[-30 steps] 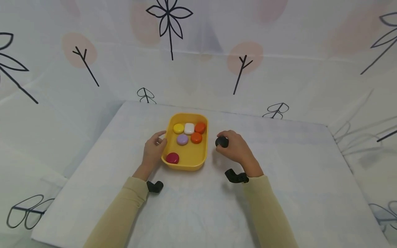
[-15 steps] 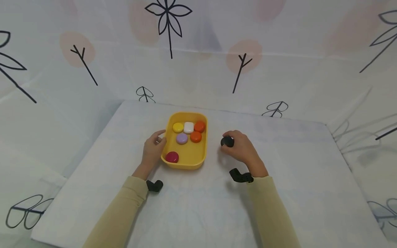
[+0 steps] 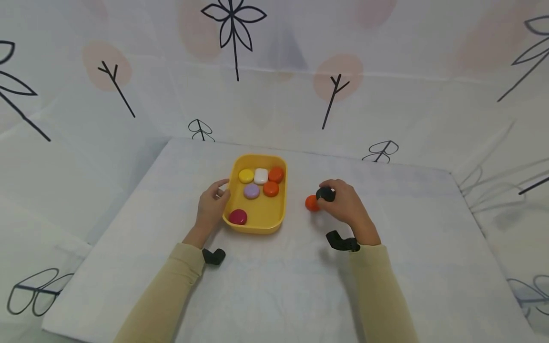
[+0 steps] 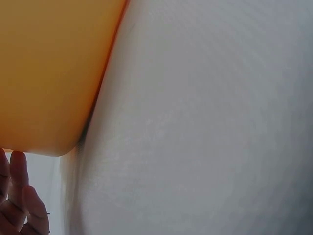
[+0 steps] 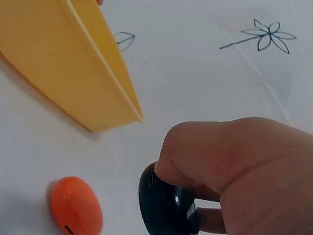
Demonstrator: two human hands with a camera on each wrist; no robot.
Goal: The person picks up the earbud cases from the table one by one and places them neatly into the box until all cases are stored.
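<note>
My left hand (image 3: 212, 205) rests at the left side of a yellow tray (image 3: 262, 227), its fingertips right at the rim. In the left wrist view, fingers (image 4: 18, 171) reach up to the tray's outer wall. To the right of the tray, my right hand (image 3: 345, 204) pinches a glossy black rounded piece (image 3: 324, 193) between thumb and fingers, above the table. A small outlined mark shows on this black piece (image 5: 161, 205) in the right wrist view. Close by it on the table lies an orange rounded piece (image 3: 312, 203) with a black mark, partly hidden by the hand.
Inside the tray sit a yellow piece (image 3: 246, 176), a white piece (image 3: 260, 176), a lilac piece (image 3: 251, 191), two red-orange pieces (image 3: 270, 189) and a dark red piece (image 3: 238, 216). A white cloth covers the table (image 3: 266, 290); patterned fabric (image 3: 274, 95) hangs behind.
My right hand has moved to the right, away from the tray, with the black piece in it. The orange piece has come into view beside it. The left hand has stayed put.
</note>
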